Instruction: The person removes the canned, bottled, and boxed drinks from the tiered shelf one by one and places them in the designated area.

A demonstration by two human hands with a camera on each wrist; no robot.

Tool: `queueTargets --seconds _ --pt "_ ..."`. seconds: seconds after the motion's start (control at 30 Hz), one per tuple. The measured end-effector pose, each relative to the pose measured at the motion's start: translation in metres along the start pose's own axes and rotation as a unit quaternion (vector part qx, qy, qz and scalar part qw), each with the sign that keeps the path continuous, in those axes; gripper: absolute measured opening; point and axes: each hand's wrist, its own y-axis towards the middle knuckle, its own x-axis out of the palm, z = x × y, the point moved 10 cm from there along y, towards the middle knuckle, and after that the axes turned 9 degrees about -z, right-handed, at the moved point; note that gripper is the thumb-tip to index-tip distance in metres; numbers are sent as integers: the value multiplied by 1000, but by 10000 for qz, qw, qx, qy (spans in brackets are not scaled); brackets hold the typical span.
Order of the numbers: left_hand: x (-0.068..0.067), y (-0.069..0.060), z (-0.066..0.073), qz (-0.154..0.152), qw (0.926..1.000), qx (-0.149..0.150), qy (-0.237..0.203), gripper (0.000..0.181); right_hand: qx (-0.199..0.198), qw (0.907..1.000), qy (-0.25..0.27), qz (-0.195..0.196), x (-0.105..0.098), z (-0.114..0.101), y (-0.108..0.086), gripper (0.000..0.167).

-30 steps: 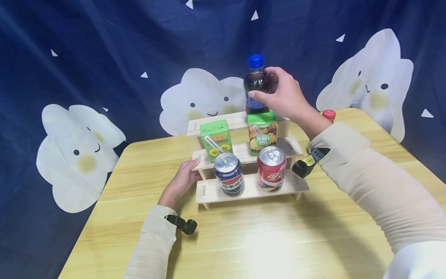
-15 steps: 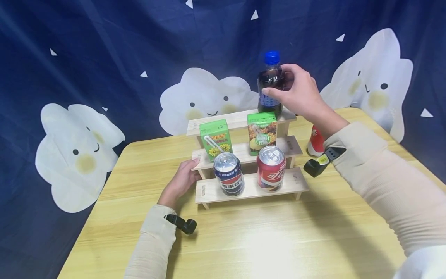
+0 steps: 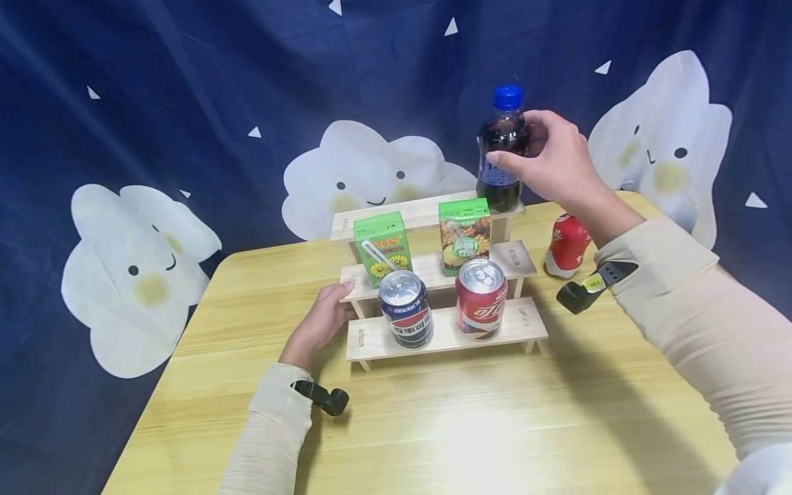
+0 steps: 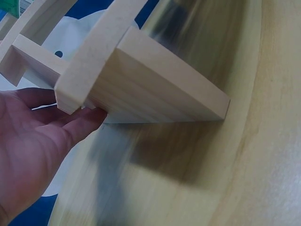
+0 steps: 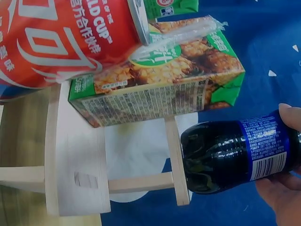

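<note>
My right hand (image 3: 559, 161) grips a dark cola bottle (image 3: 504, 148) with a blue cap, thumb on one side and fingers on the other. The bottle stands upright at the right end of the top step of a wooden three-step rack (image 3: 408, 214); in the right wrist view its base (image 5: 195, 157) meets the top board. My left hand (image 3: 323, 317) holds the left end of the middle step, and the left wrist view shows its fingers (image 4: 87, 123) under the board (image 4: 101, 56). Whether the bottle's weight rests fully on the board I cannot tell.
Two green drink cartons, a chrysanthemum one (image 3: 383, 249) and a pineapple one (image 3: 465, 237), stand on the middle step. A blue can (image 3: 406, 309) and a red can (image 3: 481, 300) stand on the bottom step. Right of the rack, a red-labelled bottle (image 3: 567, 245) stands on the table (image 3: 247, 309).
My right hand has carried the blue-capped cola bottle rightward along the top step to its right end. The red-labelled bottle has come out from behind the right arm. My left hand stays put.
</note>
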Motion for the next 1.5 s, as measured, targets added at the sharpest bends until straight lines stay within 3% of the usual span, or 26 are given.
queueTargets --seconds 0.37,0.67,0.9,1.37,1.5 --pt "0 1 0 -31 10000 37 10 52 45 9998 98 188 -14 10 -2 79" --pt "1 1 -2 -9 10000 -17 -8 51 393 9983 -135 399 -40 35 -6 84" --pt "1 1 0 -55 9999 33 77 52 689 9963 34 516 -61 58 -12 78" --pt "-1 0 0 5 9999 35 104 52 653 9925 509 904 -97 90 -27 66" --pt "-2 0 0 15 9999 31 94 52 709 9917 307 1032 -105 97 -30 67"
